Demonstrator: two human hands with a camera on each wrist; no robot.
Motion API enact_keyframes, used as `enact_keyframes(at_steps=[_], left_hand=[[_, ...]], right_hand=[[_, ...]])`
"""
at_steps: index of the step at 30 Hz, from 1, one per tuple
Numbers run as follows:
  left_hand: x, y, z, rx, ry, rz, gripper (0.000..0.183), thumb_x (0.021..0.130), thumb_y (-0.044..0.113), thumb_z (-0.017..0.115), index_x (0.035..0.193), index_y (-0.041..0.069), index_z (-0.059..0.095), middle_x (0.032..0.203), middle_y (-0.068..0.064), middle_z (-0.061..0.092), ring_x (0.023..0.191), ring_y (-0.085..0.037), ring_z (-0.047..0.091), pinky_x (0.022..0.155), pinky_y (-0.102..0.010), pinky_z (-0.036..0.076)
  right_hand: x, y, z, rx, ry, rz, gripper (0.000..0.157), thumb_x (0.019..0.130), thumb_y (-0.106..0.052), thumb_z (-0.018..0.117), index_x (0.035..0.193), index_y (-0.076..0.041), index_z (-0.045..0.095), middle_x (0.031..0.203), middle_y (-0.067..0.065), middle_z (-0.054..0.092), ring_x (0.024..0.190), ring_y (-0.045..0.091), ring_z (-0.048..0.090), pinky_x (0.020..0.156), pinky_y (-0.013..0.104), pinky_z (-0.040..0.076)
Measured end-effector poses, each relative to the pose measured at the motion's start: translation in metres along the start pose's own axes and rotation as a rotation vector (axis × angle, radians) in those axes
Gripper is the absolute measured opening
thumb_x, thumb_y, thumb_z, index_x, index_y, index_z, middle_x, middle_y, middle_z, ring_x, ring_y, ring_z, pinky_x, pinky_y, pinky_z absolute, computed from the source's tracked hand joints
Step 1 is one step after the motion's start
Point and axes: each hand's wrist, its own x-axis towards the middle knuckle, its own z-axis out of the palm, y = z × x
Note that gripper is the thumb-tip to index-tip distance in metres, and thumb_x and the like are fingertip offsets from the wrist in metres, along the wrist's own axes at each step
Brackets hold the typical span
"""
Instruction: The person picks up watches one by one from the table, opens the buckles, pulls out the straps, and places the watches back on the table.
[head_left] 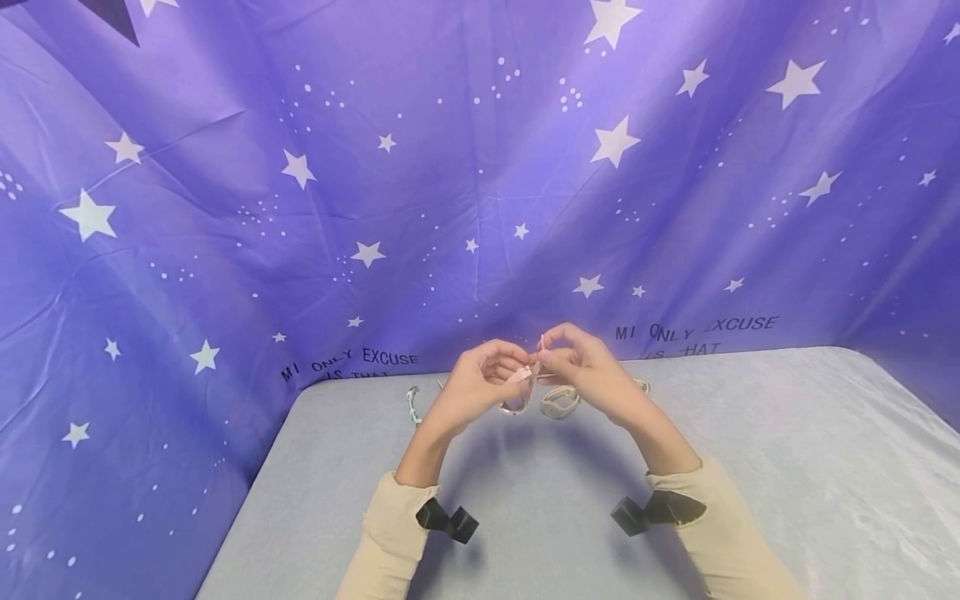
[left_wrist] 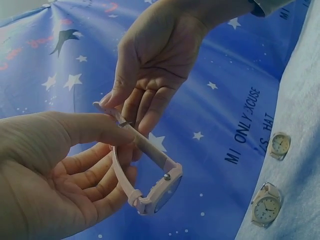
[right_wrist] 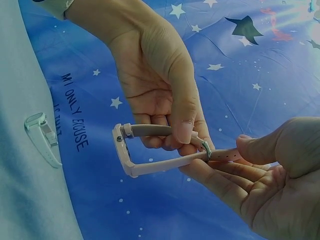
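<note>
Fingers of our left hand pinch the pink watch near its buckle, our right hand its strap tip, above the table's far edge; we should keep the strap flat and steady the buckle, so neither twists.

Head view: bright, evenly lit. Soft shadows are cast on the table beneath the arms; the curtain is darkened toward the far right. Wrist views: dimmer, tinted blue-green, somewhat hazy. Left wrist: upper left corner paled by light, watch caught fairly sharp. Right wrist: strong glare thrown across the curtain's upper right corner.
</note>
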Motion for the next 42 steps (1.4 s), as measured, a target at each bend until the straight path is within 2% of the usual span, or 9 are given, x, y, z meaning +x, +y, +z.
enact_keyframes(at_steps=[10,16,29,38,42], left_hand=[[0.0004,0.0005,-0.0034,0.051,0.018,0.002,0.032,0.085,-0.001,0.077,0.115,-0.004,0.069,0.106,-0.024,0.073,0.085,-0.012,0.070,0.080,-0.029,0.062],[0.0004,0.0018,-0.0042,0.100,0.033,0.014,0.028,0.085,0.004,0.080,0.112,-0.001,0.073,0.105,-0.020,0.075,0.086,-0.012,0.071,0.082,-0.029,0.061],[-0.0008,0.0025,-0.0038,0.093,0.034,0.059,0.034,0.086,0.004,0.079,0.119,0.001,0.071,0.109,-0.020,0.074,0.087,-0.013,0.070,0.082,-0.029,0.060],[-0.0006,0.0023,-0.0025,0.098,0.035,0.082,0.027,0.086,0.003,0.079,0.112,0.000,0.073,0.105,-0.020,0.075,0.087,-0.013,0.071,0.085,-0.030,0.060],[-0.0011,0.0029,-0.0022,0.092,0.049,0.085,0.025,0.085,0.004,0.080,0.110,0.000,0.074,0.104,-0.019,0.076,0.085,-0.011,0.071,0.084,-0.031,0.061]], right_hand=[[-0.0014,-0.0019,0.0002,-0.013,0.005,-0.014,0.022,0.103,-0.004,0.054,0.121,0.008,0.051,0.118,0.032,0.068,0.110,0.043,0.070,0.096,0.048,0.059],[-0.0011,-0.0033,0.0003,-0.020,0.018,-0.001,0.021,0.103,-0.005,0.055,0.121,0.007,0.052,0.116,0.031,0.069,0.106,0.040,0.072,0.094,0.045,0.060],[-0.0003,-0.0018,-0.0004,-0.019,0.024,-0.015,0.024,0.103,-0.007,0.058,0.120,0.009,0.054,0.117,0.031,0.068,0.100,0.034,0.073,0.090,0.042,0.062],[0.0001,-0.0011,0.0001,-0.022,0.029,-0.023,0.023,0.102,-0.008,0.058,0.120,0.008,0.055,0.113,0.029,0.070,0.100,0.034,0.074,0.088,0.041,0.063],[0.0005,-0.0010,0.0000,-0.021,0.028,-0.032,0.024,0.101,-0.007,0.060,0.119,0.008,0.055,0.110,0.028,0.070,0.096,0.029,0.074,0.086,0.040,0.063]])
